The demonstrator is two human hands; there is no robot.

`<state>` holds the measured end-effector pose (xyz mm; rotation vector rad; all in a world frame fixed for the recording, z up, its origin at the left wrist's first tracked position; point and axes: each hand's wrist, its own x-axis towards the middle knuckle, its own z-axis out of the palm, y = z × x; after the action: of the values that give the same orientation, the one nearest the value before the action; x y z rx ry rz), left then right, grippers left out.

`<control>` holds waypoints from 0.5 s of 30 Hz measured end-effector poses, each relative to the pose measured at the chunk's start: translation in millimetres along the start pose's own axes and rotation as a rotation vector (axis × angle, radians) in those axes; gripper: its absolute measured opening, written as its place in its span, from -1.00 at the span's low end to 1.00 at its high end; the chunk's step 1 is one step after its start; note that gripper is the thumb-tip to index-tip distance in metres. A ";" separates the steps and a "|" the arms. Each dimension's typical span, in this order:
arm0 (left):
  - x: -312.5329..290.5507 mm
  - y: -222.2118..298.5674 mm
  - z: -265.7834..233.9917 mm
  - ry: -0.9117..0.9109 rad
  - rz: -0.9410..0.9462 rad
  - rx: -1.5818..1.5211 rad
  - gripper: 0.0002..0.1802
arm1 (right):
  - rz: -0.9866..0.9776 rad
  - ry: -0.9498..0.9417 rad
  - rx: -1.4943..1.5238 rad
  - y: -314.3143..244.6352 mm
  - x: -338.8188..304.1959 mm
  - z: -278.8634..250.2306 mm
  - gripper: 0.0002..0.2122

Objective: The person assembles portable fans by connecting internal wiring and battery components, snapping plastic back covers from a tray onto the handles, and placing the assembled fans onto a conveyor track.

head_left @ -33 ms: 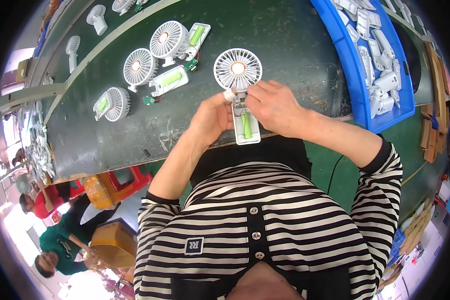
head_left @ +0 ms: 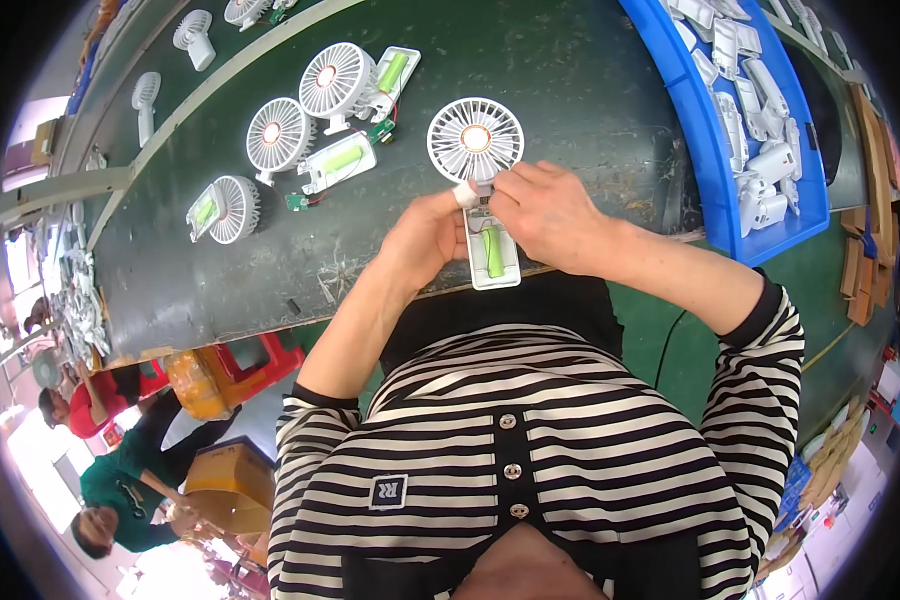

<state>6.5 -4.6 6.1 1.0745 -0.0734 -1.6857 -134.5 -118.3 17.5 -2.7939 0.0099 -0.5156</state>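
A white handheld fan [head_left: 476,141] lies at the table's near edge, its round grille pointing away from me. Its handle shell [head_left: 508,272] is uncovered, with a green battery cell [head_left: 493,250] and thin wires inside. My left hand [head_left: 422,240] is closed on the handle's left side, a white wrap on one finger pressing near the neck. My right hand [head_left: 545,215] pinches at the neck from the right; its fingertips hide whatever small part is there.
Several fans with opened handles, such as one fan [head_left: 338,80], lie left of mine with green boards [head_left: 298,202]. A blue bin [head_left: 712,200] of white shells stands at the right. A metal rail [head_left: 185,108] crosses the left. Co-workers [head_left: 120,495] are at lower left.
My left hand's wrapped finger has shifted slightly toward the fan's neck, covering more of it. Otherwise both hands and the fan stay where they were.
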 end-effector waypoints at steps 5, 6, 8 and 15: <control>3.9 -8.3 -1.1 0.040 0.039 0.112 -0.71 | 0.008 0.039 -0.005 0.5 -1.3 4.2 -0.89; 4.5 -10.2 -1.7 0.069 0.063 0.135 -0.72 | 0.012 0.051 -0.004 0.7 -1.5 5.3 -0.88; 4.6 -13.9 -1.4 0.097 0.091 0.157 -0.73 | 0.012 0.060 -0.007 0.2 -0.5 4.1 -0.88; -4.5 -13.8 3.0 0.173 0.366 0.072 -0.77 | 0.494 0.209 0.552 -11.9 -9.2 -10.0 -0.66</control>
<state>-5.7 3.3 3.2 1.1777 -0.2079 -1.2664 -147.1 -109.3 26.7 -2.0879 0.5071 -0.5711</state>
